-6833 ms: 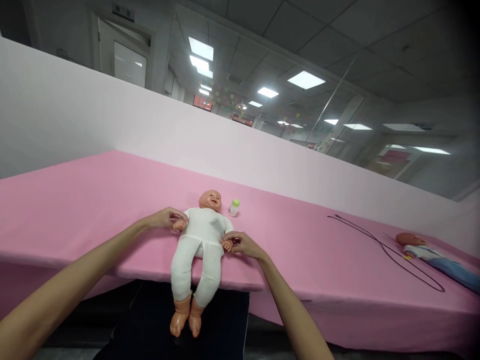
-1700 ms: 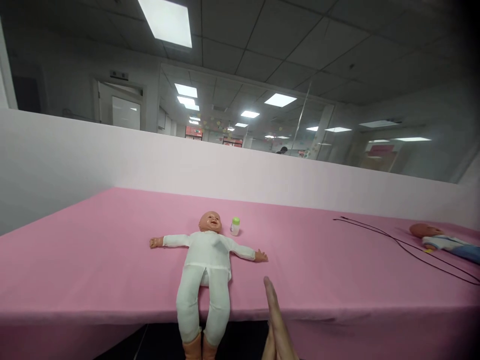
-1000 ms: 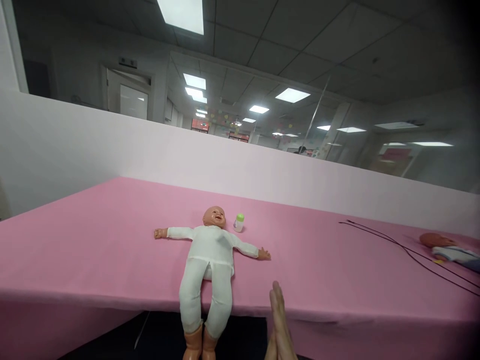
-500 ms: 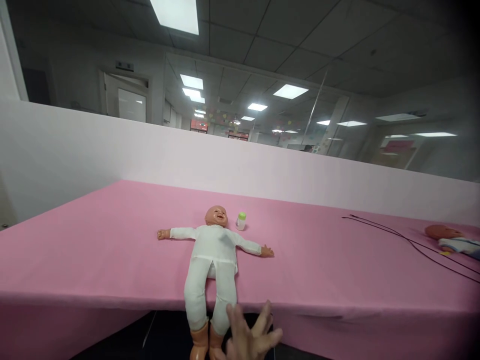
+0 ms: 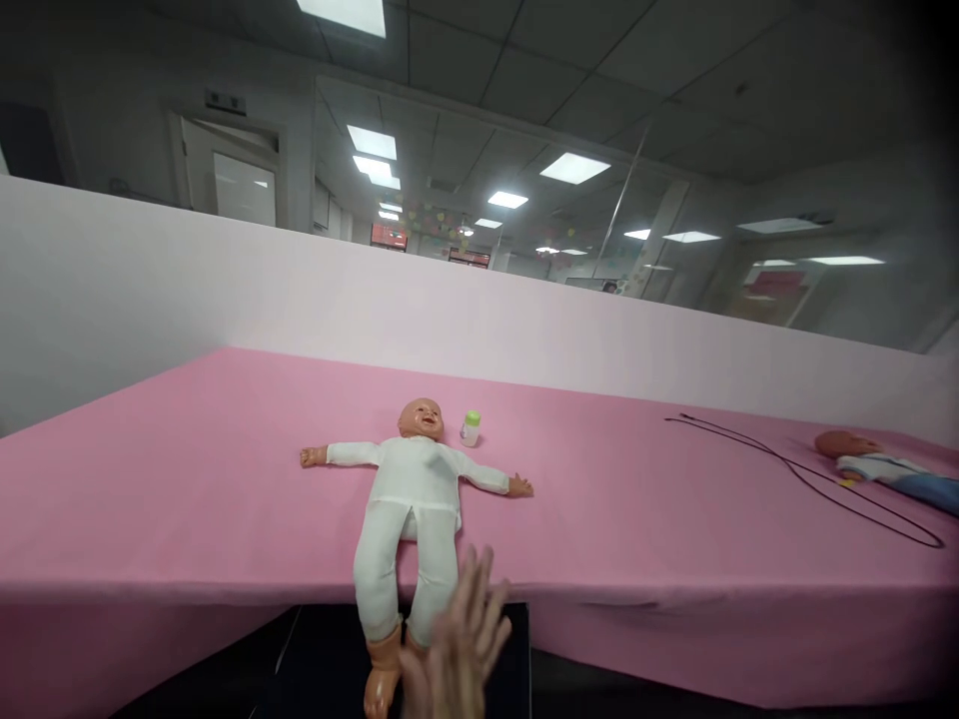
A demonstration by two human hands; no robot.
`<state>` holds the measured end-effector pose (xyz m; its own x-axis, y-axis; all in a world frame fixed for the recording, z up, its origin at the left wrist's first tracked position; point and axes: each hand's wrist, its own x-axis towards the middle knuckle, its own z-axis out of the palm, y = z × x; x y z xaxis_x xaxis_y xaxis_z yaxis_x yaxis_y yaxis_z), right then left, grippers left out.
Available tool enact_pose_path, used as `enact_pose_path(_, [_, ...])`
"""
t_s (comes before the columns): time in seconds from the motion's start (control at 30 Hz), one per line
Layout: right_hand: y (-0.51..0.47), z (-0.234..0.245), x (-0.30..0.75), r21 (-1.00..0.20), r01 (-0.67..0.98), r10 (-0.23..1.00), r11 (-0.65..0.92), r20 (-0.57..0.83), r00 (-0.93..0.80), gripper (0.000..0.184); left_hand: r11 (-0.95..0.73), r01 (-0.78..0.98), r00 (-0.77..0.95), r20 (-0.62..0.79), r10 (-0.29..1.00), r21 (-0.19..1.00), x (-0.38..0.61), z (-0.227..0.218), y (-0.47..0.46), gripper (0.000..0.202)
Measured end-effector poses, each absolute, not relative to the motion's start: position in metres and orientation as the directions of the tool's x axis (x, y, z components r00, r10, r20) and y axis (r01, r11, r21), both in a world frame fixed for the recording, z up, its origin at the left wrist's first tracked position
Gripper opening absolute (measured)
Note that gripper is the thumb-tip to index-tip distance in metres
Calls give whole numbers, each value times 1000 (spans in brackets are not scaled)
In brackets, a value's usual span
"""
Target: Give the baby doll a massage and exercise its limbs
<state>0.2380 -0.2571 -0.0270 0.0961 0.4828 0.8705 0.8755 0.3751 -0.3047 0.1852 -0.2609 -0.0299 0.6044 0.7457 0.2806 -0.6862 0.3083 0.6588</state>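
Low in the head view, my right hand (image 5: 483,609) is raised over the doll's lower leg, fingers stretched out and nothing seen in them. A smeared shape overlapping it on the left looks like my left hand (image 5: 442,654); its fingers are too blurred to make out. A baby doll (image 5: 416,474) in a white top and trousers lies on its back, arms spread, head away from me. Its legs reach over the near edge of the pink-covered table (image 5: 599,519). One foot is partly hidden behind my hands. A small bottle with a green cap (image 5: 471,429) stands beside the doll's head.
Toward the right, a thin black cable (image 5: 794,469) loops across the pink cover. A second doll (image 5: 861,454) in white and blue lies at the far right. Behind the table runs a low white wall (image 5: 486,315) with glass above it.
My hands have shifted left and up, and the spread fingers have drawn closer together. The whole view has moved slightly, showing more of the second doll; the first doll and bottle keep their places.
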Motion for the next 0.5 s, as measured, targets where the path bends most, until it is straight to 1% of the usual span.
enact_pose_path(0.03, [-249, -29, 224, -319, 882, 462, 347, 877, 135, 67, 303, -693, 590, 275, 759, 654, 187, -30, -255, 92])
enact_pose_path(0.07, [-242, -31, 214, -325, 887, 467, 328, 872, 147, 66, 301, -699, 581, 269, 768, 649, 188, -30, -249, 94])
enact_pose_path(0.13, [-234, -32, 211, -329, 893, 472, 307, 868, 157, 64, 321, -704, 584, 259, 769, 633, 189, -35, -240, 88])
enact_pose_path(0.23, [-241, -34, 242, -270, 882, 523, 387, 852, 31, 64, 395, -706, 617, 238, 750, 588, 187, -42, -240, 93])
enact_pose_path(0.3, [-252, -36, 267, -230, 861, 553, 455, 830, -71, 69, 432, -718, 623, 229, 748, 546, 180, -40, -245, 96])
enact_pose_path(0.33, [-257, -39, 274, -221, 853, 559, 472, 823, -96, 73, 437, -729, 618, 233, 751, 527, 176, -36, -248, 97])
enact_pose_path(0.4, [-263, -46, 275, -223, 850, 560, 477, 823, -99, 78, 404, -766, 580, 266, 770, 500, 169, -25, -249, 94])
enact_pose_path(0.5, [-259, -61, 249, -261, 865, 594, 428, 803, -51, 74, 330, -795, 525, 304, 795, 508, 172, -17, -242, 87])
